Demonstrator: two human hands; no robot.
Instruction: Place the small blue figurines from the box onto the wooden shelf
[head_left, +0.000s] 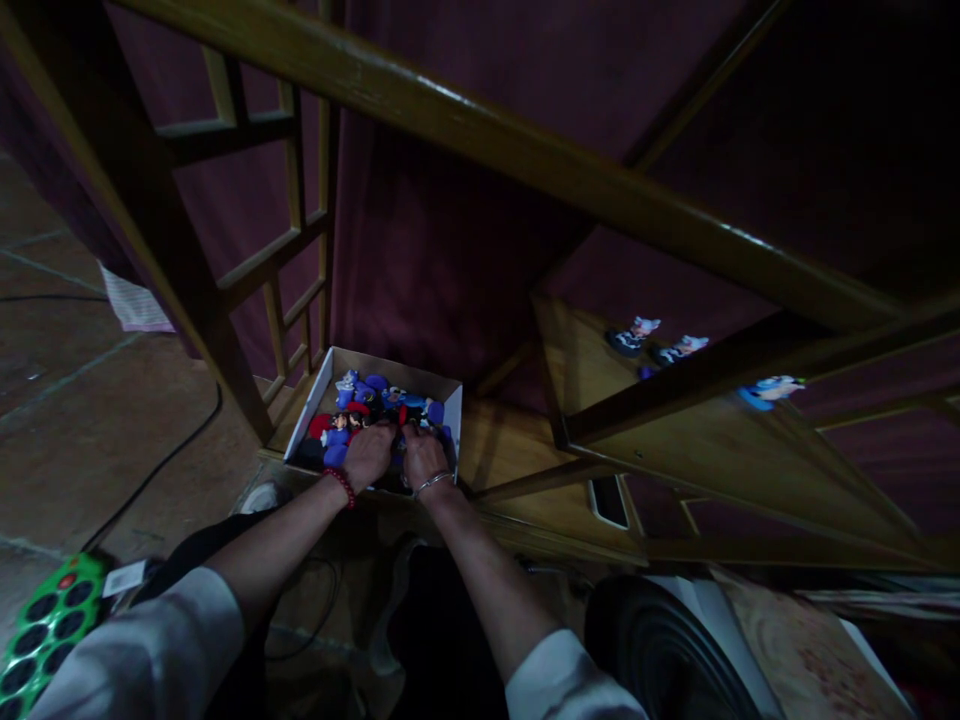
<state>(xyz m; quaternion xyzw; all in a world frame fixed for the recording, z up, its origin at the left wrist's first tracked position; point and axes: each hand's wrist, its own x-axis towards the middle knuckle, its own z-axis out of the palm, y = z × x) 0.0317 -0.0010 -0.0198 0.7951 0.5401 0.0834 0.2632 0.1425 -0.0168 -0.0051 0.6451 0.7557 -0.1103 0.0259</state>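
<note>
A shallow white box (321, 392) on the lowest wooden shelf is filled with several small figurines in purple, red, blue and black. Both hands reach down into it, side by side. My left hand (369, 455), with a red bead bracelet at the wrist, is over the figurines near the box's middle. Just to its right, my right hand (424, 458), wearing a silver bracelet, has its fingers bent down among the figurines. The fingertips of both hands are dark and partly hidden, so what they touch or hold cannot be made out.
A higher wooden shelf (720, 435) at the right bears a few figurines (636, 336). Wooden lattice (296, 235) and a long beam surround the box. A phone-like dark object (608, 501) lies on the lower shelf. A green power strip (56, 625) and black cables are on the floor.
</note>
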